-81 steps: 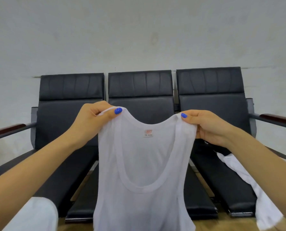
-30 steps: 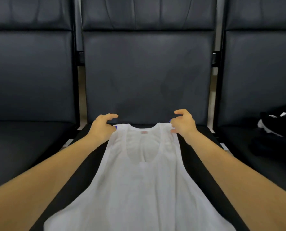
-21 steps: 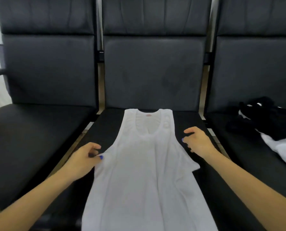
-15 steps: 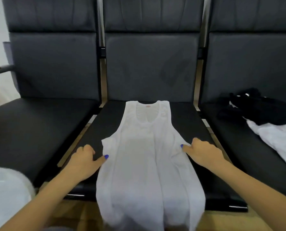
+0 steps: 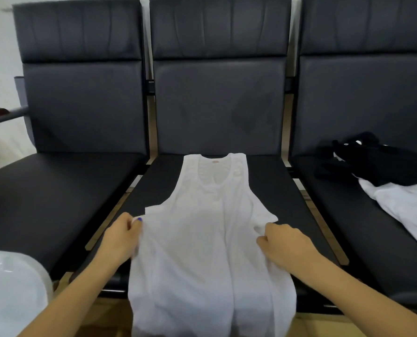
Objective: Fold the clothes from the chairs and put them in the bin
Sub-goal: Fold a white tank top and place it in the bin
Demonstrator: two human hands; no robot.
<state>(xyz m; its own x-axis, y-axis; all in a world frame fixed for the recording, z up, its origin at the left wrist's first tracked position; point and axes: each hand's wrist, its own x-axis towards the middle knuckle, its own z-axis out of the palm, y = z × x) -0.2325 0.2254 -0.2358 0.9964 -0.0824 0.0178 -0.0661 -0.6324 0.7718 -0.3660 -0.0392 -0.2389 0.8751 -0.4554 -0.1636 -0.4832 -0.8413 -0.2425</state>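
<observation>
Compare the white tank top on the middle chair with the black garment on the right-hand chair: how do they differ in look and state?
The white tank top lies spread flat, its hem hanging over the seat edge; the black garment sits crumpled in a heap. The left hand and right hand grip the tank top's sides; nothing touches the black garment. The black garment rests partly on another white garment. Both lie unfolded on black chairs.

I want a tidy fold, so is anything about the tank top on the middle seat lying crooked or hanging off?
Yes: the white tank top hangs off the middle seat's front edge at the hem.
</observation>
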